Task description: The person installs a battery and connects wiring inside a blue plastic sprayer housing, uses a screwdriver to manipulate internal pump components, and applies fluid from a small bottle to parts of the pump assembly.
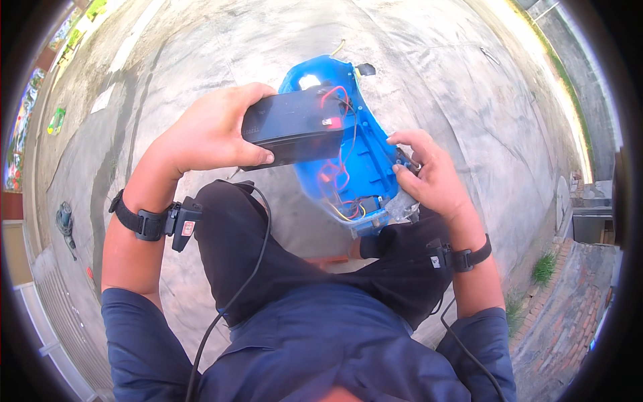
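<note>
My left hand (pixel 218 127) is closed on a black rectangular battery (pixel 281 124), thumb along its lower edge, lifted over a blue plastic shell (pixel 362 167). A red terminal and thin red and black wires show on the battery's right part. The shell, with ribs, more red, black and yellow wires inside and a grey, cloudy piece at its lower end, lies between my knees and beyond. My right hand (pixel 429 171) grips at the shell's right edge, fingers curled around something dark and small that I cannot make out.
I sit low on grey, stained concrete (pixel 167 67), legs bent. A power tool (pixel 65 224) lies at left, a green object (pixel 55 120) and pale sheet (pixel 102 97) beyond it, and a small metal item (pixel 489 55) at upper right. Bricks (pixel 542 308) and grass tufts edge the right side.
</note>
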Demonstrator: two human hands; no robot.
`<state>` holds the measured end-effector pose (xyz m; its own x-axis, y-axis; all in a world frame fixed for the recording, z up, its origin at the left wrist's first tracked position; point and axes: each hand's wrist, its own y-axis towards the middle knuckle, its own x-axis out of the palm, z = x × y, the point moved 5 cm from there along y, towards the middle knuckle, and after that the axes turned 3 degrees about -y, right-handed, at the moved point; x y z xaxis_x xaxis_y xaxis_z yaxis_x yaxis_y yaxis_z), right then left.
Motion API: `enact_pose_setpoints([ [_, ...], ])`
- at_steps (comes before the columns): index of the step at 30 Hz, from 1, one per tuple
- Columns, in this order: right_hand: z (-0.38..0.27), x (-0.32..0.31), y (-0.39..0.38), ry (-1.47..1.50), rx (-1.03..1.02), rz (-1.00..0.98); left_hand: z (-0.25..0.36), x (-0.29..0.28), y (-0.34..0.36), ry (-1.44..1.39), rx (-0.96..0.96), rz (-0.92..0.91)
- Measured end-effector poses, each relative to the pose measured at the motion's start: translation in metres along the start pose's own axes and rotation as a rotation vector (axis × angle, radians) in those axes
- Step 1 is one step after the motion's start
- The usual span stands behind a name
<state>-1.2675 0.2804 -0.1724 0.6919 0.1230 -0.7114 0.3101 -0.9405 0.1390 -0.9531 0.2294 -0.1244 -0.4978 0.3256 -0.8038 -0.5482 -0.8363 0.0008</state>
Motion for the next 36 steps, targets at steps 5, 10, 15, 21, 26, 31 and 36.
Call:
enact_pose_setpoints([
  [5,0.023,-0.005,-0.028,-0.079,0.358,0.101,0.023,0.009,0.015,0.036,0.103,0.001],
  [10,0.064,0.007,-0.037,0.276,0.542,-0.205,0.039,0.021,0.021,0.067,0.155,-0.016],
  [15,0.057,0.001,-0.041,0.263,0.549,-0.371,0.034,0.023,0.013,0.115,0.19,-0.017],
  [21,0.066,0.004,-0.04,0.383,0.433,-0.405,0.024,0.026,0.004,0.083,0.089,-0.057],
  [26,0.063,0.012,-0.028,0.425,0.197,-0.426,0.028,0.026,-0.006,0.11,0.012,-0.059],
  [31,0.058,0.013,-0.019,0.421,0.219,-0.513,0.039,0.027,-0.017,0.118,0.076,-0.026],
  [36,0.074,0.029,-0.009,0.475,0.159,-0.526,0.053,0.027,-0.024,0.092,0.039,-0.044],
])
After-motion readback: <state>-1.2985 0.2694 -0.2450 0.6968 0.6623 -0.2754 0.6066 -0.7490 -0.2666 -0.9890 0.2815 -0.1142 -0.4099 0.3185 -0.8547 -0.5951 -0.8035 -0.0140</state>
